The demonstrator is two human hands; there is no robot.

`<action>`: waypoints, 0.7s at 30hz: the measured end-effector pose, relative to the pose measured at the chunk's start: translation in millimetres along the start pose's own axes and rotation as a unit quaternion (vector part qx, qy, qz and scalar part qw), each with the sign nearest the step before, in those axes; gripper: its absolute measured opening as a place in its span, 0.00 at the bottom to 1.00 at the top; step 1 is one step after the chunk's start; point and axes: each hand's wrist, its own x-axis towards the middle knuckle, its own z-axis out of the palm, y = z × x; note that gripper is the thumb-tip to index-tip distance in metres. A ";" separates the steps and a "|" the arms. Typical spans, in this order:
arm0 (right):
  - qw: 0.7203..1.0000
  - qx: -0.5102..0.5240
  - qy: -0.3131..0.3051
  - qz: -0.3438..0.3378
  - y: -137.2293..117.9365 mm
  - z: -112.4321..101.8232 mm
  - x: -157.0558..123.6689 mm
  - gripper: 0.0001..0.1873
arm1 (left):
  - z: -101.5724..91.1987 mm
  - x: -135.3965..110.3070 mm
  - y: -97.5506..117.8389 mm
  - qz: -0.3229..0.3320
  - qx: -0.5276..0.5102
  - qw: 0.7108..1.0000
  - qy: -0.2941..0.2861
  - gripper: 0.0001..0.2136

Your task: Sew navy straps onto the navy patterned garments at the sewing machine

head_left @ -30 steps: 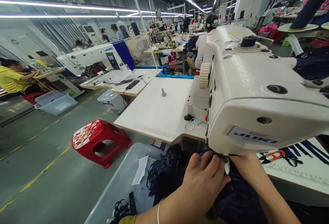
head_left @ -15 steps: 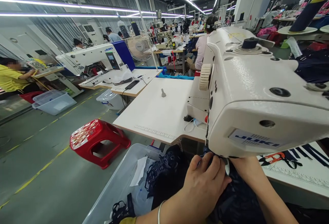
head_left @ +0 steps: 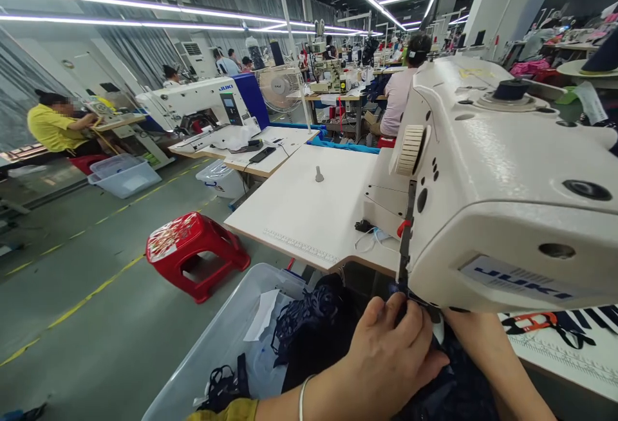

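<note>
My left hand (head_left: pixel 391 360) is closed in a pinch on dark navy fabric (head_left: pixel 449 389) right under the head of a white Juki sewing machine (head_left: pixel 506 196). My right hand (head_left: pixel 476 337) reaches under the same machine head beside it; its fingers are hidden by the machine. The fabric lies across my lap and spills down toward a clear plastic bin (head_left: pixel 212 356) at my left, which holds more dark pieces and a white paper slip (head_left: pixel 263 315).
A white work table (head_left: pixel 309 208) stretches left of the machine. A red plastic stool (head_left: pixel 196 253) stands on the grey floor. Orange snips (head_left: pixel 528 322) lie at right. Other sewing stations, a fan (head_left: pixel 279 88) and seated workers fill the hall.
The view has shifted slightly to the left and closer; my hands stay under the machine head on the dark fabric, little changed.
</note>
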 end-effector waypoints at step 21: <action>0.998 -0.021 -0.053 0.031 3.1 -0.5 -2.7 0.19 | 2.0 -5.5 -8.2 0.020 -0.048 0.999 -0.002 0.19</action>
